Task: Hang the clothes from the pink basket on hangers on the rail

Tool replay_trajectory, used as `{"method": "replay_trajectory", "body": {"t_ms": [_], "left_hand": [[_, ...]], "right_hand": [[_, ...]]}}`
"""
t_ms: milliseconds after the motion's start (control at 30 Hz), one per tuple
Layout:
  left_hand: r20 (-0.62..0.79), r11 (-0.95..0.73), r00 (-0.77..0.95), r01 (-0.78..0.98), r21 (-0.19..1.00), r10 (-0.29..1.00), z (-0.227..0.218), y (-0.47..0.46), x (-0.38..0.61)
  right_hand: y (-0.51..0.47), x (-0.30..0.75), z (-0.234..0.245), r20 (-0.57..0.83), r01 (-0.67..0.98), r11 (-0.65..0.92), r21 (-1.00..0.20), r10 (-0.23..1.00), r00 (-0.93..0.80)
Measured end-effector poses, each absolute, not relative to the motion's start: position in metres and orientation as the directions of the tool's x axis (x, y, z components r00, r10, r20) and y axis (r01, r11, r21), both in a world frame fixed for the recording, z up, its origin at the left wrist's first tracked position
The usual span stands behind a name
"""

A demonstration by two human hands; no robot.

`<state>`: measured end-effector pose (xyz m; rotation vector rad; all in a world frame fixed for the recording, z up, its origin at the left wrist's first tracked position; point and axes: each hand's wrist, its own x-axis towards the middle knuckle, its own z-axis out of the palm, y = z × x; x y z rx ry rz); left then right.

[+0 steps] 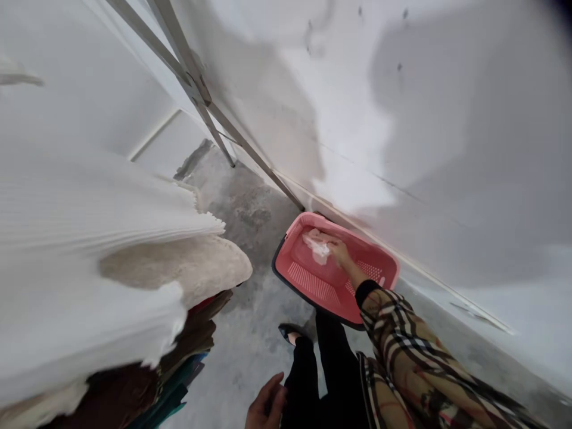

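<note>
Down inside a pink laundry basket point(308, 301), my right hand point(339, 251) has its fingers closed on a small white cloth point(320, 249). The cloth is crumpled and lies against the basket's bottom near its far left end. My right arm, in a checked sleeve with a dark cuff, reaches over the basket's near right side. At the bottom edge of the view, my left hand point(268, 404) hangs beside my leg with loosely bent fingers apart, and nothing shows in it. Part of that hand is cut off by the frame.
White hanging fabric point(134, 238) fills the left side, with brown and teal pieces point(167, 393) below. A crossed metal stand point(196, 92) leans near the wall point(429, 119), one leg beside the basket. Grey concrete floor point(245, 333) runs between fabric and basket.
</note>
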<state>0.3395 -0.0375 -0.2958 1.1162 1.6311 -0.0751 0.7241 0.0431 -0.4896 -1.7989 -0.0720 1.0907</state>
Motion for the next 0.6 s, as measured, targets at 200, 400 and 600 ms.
{"method": "replay_trajectory", "body": {"t_ms": [200,400,600], "left_hand": [[-0.733,0.469,0.206,0.65,0.597,0.648,-0.263,-0.014,0.362],[-0.499,0.24,0.437,0.523,0.818,0.749,-0.218,0.01,0.4],[-0.075,-0.152,0.649,0.287,0.946,0.757,-0.136,0.046,0.438]], "right_hand": [[0.025,0.727,-0.356,-0.513,-0.603,-0.075,-0.794,0.615,0.599],[0.013,0.72,-0.194,-0.326,-0.676,0.175,-0.716,0.772,0.546],[-0.002,0.683,-0.065,-0.027,-0.59,0.23,-0.774,0.919,0.393]]}}
